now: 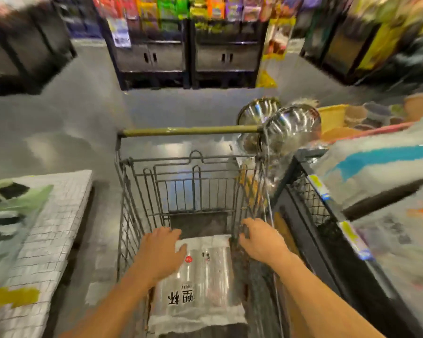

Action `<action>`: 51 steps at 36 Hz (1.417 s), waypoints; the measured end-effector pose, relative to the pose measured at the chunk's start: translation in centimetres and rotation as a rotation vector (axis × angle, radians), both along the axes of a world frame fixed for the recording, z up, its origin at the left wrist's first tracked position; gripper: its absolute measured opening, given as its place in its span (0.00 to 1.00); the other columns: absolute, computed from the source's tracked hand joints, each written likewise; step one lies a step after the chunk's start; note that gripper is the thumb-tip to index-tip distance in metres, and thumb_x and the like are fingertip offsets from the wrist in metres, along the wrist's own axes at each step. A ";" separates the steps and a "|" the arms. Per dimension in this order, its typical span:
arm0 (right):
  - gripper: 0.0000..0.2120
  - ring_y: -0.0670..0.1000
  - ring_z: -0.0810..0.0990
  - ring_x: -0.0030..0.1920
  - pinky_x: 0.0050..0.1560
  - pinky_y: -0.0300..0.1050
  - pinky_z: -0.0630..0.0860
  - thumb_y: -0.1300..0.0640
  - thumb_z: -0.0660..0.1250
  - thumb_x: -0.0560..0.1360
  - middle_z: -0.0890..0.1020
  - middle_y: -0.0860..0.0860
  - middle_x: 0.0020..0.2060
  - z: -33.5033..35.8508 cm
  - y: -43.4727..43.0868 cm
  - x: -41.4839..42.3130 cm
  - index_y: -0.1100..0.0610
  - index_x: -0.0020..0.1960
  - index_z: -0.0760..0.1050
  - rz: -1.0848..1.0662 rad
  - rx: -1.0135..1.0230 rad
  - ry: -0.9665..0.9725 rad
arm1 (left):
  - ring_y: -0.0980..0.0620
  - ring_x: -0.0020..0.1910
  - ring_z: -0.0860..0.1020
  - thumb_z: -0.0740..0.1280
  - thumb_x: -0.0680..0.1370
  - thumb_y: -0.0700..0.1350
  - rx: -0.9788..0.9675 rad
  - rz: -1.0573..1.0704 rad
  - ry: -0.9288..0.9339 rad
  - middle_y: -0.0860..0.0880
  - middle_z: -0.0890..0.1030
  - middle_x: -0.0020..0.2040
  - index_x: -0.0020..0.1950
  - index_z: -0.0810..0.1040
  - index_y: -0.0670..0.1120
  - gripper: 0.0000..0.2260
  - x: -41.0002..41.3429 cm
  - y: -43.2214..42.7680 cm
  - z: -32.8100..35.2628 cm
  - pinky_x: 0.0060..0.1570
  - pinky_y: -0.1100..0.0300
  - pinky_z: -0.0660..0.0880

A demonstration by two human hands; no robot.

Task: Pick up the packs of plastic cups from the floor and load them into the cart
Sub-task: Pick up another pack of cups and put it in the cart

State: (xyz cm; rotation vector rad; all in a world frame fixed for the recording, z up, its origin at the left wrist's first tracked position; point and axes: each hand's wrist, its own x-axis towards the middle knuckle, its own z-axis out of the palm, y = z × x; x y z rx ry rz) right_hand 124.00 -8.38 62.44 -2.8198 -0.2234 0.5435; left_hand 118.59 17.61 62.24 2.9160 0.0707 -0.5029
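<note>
Resting in cart (pixel 132 196): cup pack (pixel 203 276), left hand (pixel 160 252) on edge

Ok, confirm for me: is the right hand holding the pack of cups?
No: the right hand is spread beside the pack, touching nothing of it.

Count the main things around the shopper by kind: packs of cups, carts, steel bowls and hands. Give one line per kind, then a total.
Packs of plastic cups: 1, lying in the cart
Carts: 1
Shiny steel bowls: 2, one behind the other, right of the cart handle
Hands: 2, left hand on the pack, right hand beside it
Total: 6
</note>
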 end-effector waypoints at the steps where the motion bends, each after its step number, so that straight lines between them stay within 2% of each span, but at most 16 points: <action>1: 0.19 0.59 0.79 0.55 0.52 0.53 0.78 0.47 0.59 0.79 0.77 0.54 0.56 2.5 -0.5 -0.2 0.54 0.66 0.71 0.016 -0.015 -0.017 | 0.47 0.67 0.71 0.56 0.80 0.59 0.032 -0.044 -0.053 0.49 0.74 0.66 0.72 0.70 0.53 0.23 -0.4 -0.5 2.7 0.65 0.51 0.68; 3: 0.17 0.59 0.79 0.56 0.51 0.53 0.78 0.49 0.59 0.79 0.79 0.55 0.57 7.4 -1.4 -0.8 0.55 0.65 0.73 0.047 -0.022 -0.056 | 0.49 0.60 0.75 0.58 0.79 0.59 0.043 -0.090 -0.123 0.50 0.78 0.60 0.68 0.74 0.52 0.21 -1.3 -1.6 7.8 0.58 0.53 0.72; 7: 0.14 0.59 0.79 0.54 0.51 0.52 0.77 0.48 0.60 0.77 0.80 0.55 0.53 16.3 -3.1 -3.4 0.54 0.57 0.75 0.055 -0.002 -0.117 | 0.51 0.53 0.78 0.62 0.79 0.56 -0.035 -0.112 -0.166 0.50 0.80 0.56 0.60 0.77 0.51 0.14 -3.5 -4.3 16.3 0.49 0.57 0.75; 13: 0.19 0.58 0.80 0.56 0.53 0.50 0.76 0.44 0.59 0.76 0.81 0.54 0.56 25.6 -5.7 -8.7 0.52 0.60 0.76 0.034 -0.060 -0.216 | 0.45 0.61 0.76 0.60 0.80 0.57 -0.035 -0.249 -0.219 0.47 0.77 0.66 0.69 0.73 0.52 0.19 -5.7 -7.8 25.3 0.58 0.49 0.75; 15: 0.21 0.59 0.80 0.56 0.52 0.48 0.74 0.43 0.57 0.73 0.82 0.54 0.56 28.0 -6.5 -10.8 0.51 0.59 0.77 -0.006 -0.062 -0.256 | 0.44 0.61 0.77 0.59 0.79 0.58 -0.035 -0.314 -0.238 0.47 0.78 0.65 0.68 0.73 0.51 0.20 -6.4 -9.1 27.7 0.59 0.47 0.76; 17: 0.19 0.58 0.78 0.60 0.53 0.47 0.72 0.44 0.59 0.76 0.80 0.53 0.58 30.3 -7.1 -13.2 0.52 0.62 0.76 -0.048 -0.098 -0.287 | 0.44 0.57 0.78 0.60 0.79 0.57 -0.041 -0.376 -0.266 0.46 0.80 0.60 0.63 0.76 0.49 0.18 -6.9 -10.3 29.6 0.56 0.47 0.77; 20: 0.19 0.57 0.75 0.64 0.61 0.50 0.73 0.48 0.62 0.79 0.78 0.52 0.64 32.4 -8.2 -16.7 0.52 0.67 0.73 -0.142 -0.131 -0.315 | 0.47 0.53 0.78 0.61 0.76 0.57 -0.075 -0.471 -0.298 0.49 0.80 0.56 0.59 0.78 0.51 0.17 -8.0 -11.8 31.9 0.53 0.47 0.78; 24: 0.19 0.54 0.77 0.62 0.63 0.50 0.74 0.46 0.62 0.78 0.80 0.51 0.63 33.5 -9.2 -22.4 0.50 0.67 0.74 -0.336 -0.152 -0.329 | 0.48 0.50 0.79 0.61 0.76 0.59 -0.089 -0.633 -0.317 0.50 0.81 0.53 0.56 0.78 0.52 0.16 -9.5 -13.9 33.9 0.50 0.50 0.78; 28: 0.20 0.55 0.75 0.65 0.66 0.51 0.72 0.45 0.63 0.79 0.77 0.51 0.66 33.9 -9.7 -30.0 0.49 0.69 0.73 -0.509 -0.197 -0.316 | 0.49 0.55 0.78 0.62 0.76 0.62 -0.102 -0.830 -0.292 0.51 0.80 0.59 0.63 0.76 0.55 0.20 -13.0 -16.5 35.2 0.53 0.54 0.76; 31: 0.20 0.56 0.76 0.63 0.61 0.51 0.73 0.45 0.61 0.80 0.77 0.51 0.66 34.0 -10.3 -36.0 0.49 0.69 0.72 -0.634 -0.213 -0.299 | 0.50 0.56 0.77 0.62 0.77 0.62 -0.105 -0.972 -0.310 0.52 0.79 0.59 0.63 0.76 0.55 0.18 -16.5 -18.8 35.7 0.50 0.57 0.71; 36: 0.20 0.58 0.76 0.63 0.57 0.52 0.74 0.44 0.61 0.79 0.77 0.54 0.65 33.9 -11.1 -47.5 0.50 0.68 0.72 -0.858 -0.253 -0.270 | 0.49 0.63 0.75 0.63 0.79 0.60 -0.135 -1.193 -0.282 0.52 0.76 0.66 0.67 0.73 0.56 0.19 -25.1 -23.4 36.3 0.65 0.51 0.72; 43: 0.20 0.58 0.74 0.64 0.60 0.54 0.74 0.45 0.61 0.80 0.76 0.54 0.65 33.7 -11.5 -66.9 0.50 0.69 0.71 -1.172 -0.282 -0.244 | 0.48 0.63 0.74 0.61 0.79 0.59 -0.120 -1.582 -0.274 0.50 0.76 0.67 0.68 0.74 0.54 0.19 -40.7 -30.7 36.3 0.62 0.53 0.72; 47: 0.19 0.60 0.77 0.59 0.53 0.51 0.75 0.44 0.61 0.79 0.78 0.56 0.61 33.9 -10.1 -79.0 0.54 0.64 0.74 -1.377 -0.309 -0.233 | 0.47 0.65 0.74 0.62 0.80 0.58 -0.147 -1.791 -0.279 0.50 0.76 0.67 0.69 0.74 0.53 0.19 -52.5 -33.6 36.5 0.63 0.53 0.71; 51: 0.20 0.59 0.77 0.59 0.49 0.50 0.72 0.44 0.59 0.79 0.77 0.54 0.62 34.0 -7.4 -91.9 0.52 0.67 0.72 -1.562 -0.351 -0.149 | 0.47 0.61 0.76 0.62 0.79 0.57 -0.194 -2.008 -0.257 0.49 0.78 0.64 0.66 0.76 0.52 0.18 -65.3 -35.5 36.4 0.59 0.54 0.74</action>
